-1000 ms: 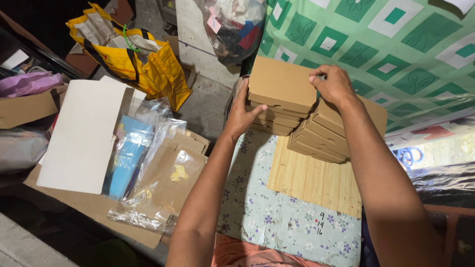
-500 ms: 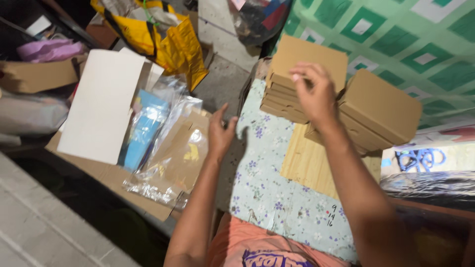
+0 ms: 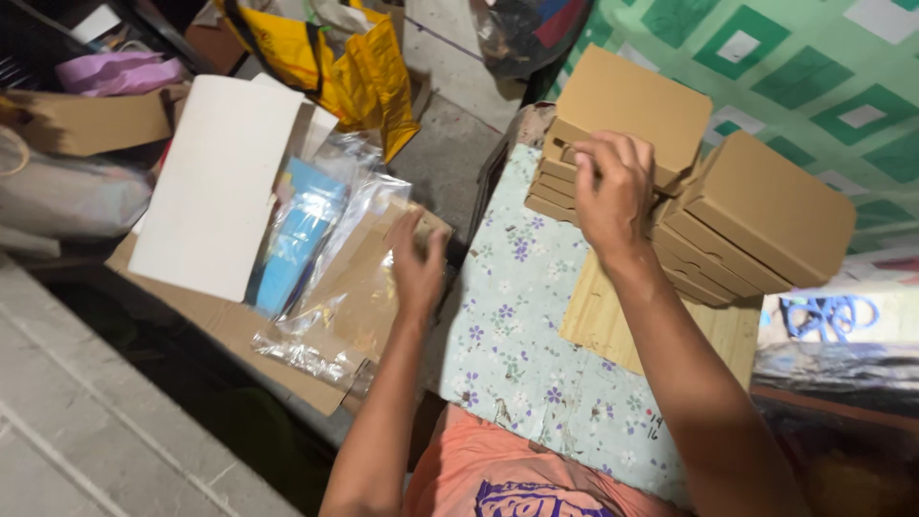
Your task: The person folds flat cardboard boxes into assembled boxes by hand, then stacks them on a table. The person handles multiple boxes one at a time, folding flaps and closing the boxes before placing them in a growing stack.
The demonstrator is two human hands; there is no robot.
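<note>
My left hand point(image 3: 418, 266) reaches down to the left, over a pile of clear plastic bags point(image 3: 335, 258) lying on flattened cardboard point(image 3: 239, 330); its fingers are apart and hold nothing. My right hand point(image 3: 613, 187) rests on a stack of flat brown cardboard boxes point(image 3: 627, 101), fingers curled on the edge of the top ones. A second stack of the same boxes point(image 3: 766, 215) leans beside it on the right. Both stacks sit on a pale wooden board point(image 3: 598, 321) laid on a floral cloth point(image 3: 517, 316).
A white card sheet point(image 3: 215, 182) lies left of the bags, with a blue packet point(image 3: 292, 235) under plastic. A yellow bag point(image 3: 369, 72) stands behind. A brown box point(image 3: 91, 120) and pink item point(image 3: 115, 72) sit far left. Green patterned mat point(image 3: 814, 67) at right.
My left hand has left the box stack and swung down to the left, over the plastic bags. My right hand stays on the stacked boxes. The view has tilted left.
</note>
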